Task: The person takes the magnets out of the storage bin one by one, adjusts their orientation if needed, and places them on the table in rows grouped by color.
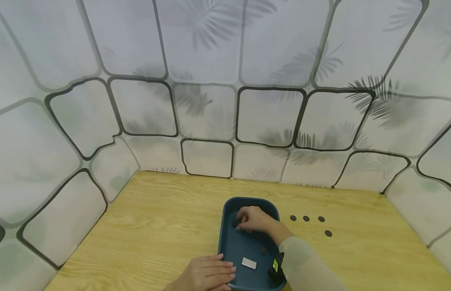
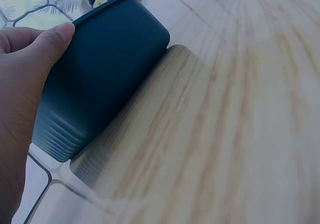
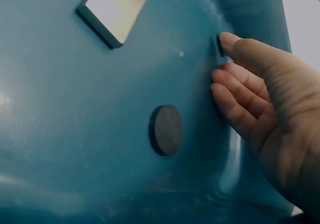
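Observation:
A dark blue plastic tray point(image 1: 222, 230) stands on the wooden table. Over its far part, my right hand point(image 1: 255, 220) reaches inside and pinches a dark round disc point(image 1: 236, 222) between thumb and fingers, close to the tray's wall. My left hand point(image 1: 207, 274) holds the tray's near left rim; its straight fingers lie over the edge, while the thumb point(image 2: 57, 37) shows against the outer wall in the left wrist view. Inside the tray lie a second dark disc point(image 3: 167, 130) and a silvery rectangular block point(image 1: 249, 263), both apart from the hands.
To the right of the tray, several dark discs point(image 1: 306, 218) lie spread on the wooden table point(image 1: 167, 218). A patterned cloth wall point(image 1: 207, 113) encloses the table at the back and sides. The right forearm's sleeve point(image 1: 309, 262) crosses the tray's right rim.

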Demonstrator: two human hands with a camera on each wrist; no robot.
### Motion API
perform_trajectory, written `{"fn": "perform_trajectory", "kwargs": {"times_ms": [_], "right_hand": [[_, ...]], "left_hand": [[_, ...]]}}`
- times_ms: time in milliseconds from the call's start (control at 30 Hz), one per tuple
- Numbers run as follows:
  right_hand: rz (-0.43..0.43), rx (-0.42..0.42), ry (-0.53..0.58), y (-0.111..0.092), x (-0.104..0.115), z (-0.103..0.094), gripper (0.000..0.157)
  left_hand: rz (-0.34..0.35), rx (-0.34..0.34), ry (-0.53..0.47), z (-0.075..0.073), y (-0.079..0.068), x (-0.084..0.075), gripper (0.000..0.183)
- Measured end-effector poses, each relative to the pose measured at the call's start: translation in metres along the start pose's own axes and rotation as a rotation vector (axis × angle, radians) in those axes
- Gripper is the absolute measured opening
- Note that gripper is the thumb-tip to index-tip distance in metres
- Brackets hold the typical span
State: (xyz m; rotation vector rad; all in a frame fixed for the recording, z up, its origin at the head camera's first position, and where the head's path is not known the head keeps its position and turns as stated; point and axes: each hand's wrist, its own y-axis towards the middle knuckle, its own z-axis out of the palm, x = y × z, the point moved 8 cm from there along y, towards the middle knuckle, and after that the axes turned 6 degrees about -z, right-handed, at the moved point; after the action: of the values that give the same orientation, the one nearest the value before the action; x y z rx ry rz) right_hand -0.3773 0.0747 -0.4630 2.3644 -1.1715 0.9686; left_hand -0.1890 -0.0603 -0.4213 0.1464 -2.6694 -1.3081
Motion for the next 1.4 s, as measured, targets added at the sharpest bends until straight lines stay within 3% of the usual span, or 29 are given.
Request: {"fn": "perform_trajectory", "kwargs": {"times_ms": [100, 533, 767, 933, 1233, 1400], "right_hand": [[-0.003, 0.008, -0.011, 0.002, 0.002, 0.003, 0.031], [0.059, -0.039, -0.019, 0.006, 0.003, 0.006, 0.022], [0.052, -0.065, -0.003, 0.006, 0.003, 0.003, 0.011], [0.062, -0.063, -0.006, 0.007, 0.001, 0.005, 0.012], [-0.083, -0.057, -0.202, 0.005, 0.011, 0.003, 0.014], [-0.092, -0.072, -0.206, 0.005, 0.012, 0.001, 0.012]], "left_hand": [[0.002, 0.005, -0.001, 0.001, -0.001, 0.0, 0.021], [-0.019, 0.009, -0.011, 0.001, -0.002, 0.001, 0.021], [0.018, -0.016, 0.003, -0.002, 0.001, 0.001, 0.021], [0.025, -0.017, 0.017, -0.002, 0.0, 0.0, 0.022], [0.032, -0.034, 0.01, -0.002, 0.0, 0.0, 0.022], [0.017, -0.027, 0.006, -0.001, -0.001, 0.0, 0.022]]}}
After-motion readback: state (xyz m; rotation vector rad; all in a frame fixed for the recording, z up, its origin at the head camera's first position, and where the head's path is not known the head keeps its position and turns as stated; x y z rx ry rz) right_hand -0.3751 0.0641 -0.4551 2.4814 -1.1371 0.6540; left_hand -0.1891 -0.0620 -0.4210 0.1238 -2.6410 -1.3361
